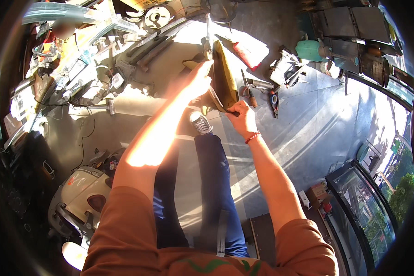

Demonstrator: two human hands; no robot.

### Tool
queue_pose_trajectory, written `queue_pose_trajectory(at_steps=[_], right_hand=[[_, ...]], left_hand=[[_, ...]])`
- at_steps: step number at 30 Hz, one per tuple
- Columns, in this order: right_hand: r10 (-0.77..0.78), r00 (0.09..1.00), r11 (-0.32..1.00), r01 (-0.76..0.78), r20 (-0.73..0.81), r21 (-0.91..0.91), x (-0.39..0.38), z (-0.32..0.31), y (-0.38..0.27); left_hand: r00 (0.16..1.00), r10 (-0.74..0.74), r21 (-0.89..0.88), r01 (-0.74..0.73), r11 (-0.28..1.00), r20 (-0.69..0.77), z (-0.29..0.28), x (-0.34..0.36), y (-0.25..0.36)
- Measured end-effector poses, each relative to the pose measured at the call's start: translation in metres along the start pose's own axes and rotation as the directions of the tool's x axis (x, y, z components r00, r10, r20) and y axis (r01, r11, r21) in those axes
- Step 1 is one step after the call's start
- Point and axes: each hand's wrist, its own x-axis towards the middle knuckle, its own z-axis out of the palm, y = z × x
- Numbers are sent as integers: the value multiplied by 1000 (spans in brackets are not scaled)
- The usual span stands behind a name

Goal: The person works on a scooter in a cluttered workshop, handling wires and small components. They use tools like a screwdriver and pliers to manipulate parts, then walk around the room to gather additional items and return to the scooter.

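Note:
Both my hands are on a long hollow panel [230,76] with a yellow outer side and a dark inside, tilted up in front of me above the floor. My left hand [200,83] has its fingers closed on the panel's left edge, brightly sunlit. At the lower end, my right hand [244,120], with a red bead bracelet at the wrist, is closed round the rim. Right of the panel lie a screwdriver [252,97] with an orange handle and pliers [274,103] with dark and red grips. My sneaker [200,123] shows just below the panel.
Metal parts, tools and cables crowd the floor at upper left, near a round metal disc [157,17]. A beige rounded machine body [80,188] stands at lower left. A teal object [310,49] sits upper right; a glass-sided frame [361,207] is lower right.

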Motion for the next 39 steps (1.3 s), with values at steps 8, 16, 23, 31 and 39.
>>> queue_pose_trajectory(at_steps=[8,16,23,31,39], right_hand=[[115,977,990,-97,-179,102,-27,30,24],[147,989,930,-138,1,-340,52,55,62],[56,998,726,-66,-36,-684,78,48,7],[-345,938,749,265,-17,-607,96,184,-76],[-418,808,639,587,416,-498,168,397,-134]], left_hand=[[992,73,318,-101,943,100,1,-22,47],[982,-17,380,89,921,-189,-4,-53,-25],[818,-315,-97,308,946,-481,-22,-221,-124],[524,-726,-794,142,591,-446,-21,-327,-158],[562,-721,-894,-79,441,-405,-87,-304,-167]])
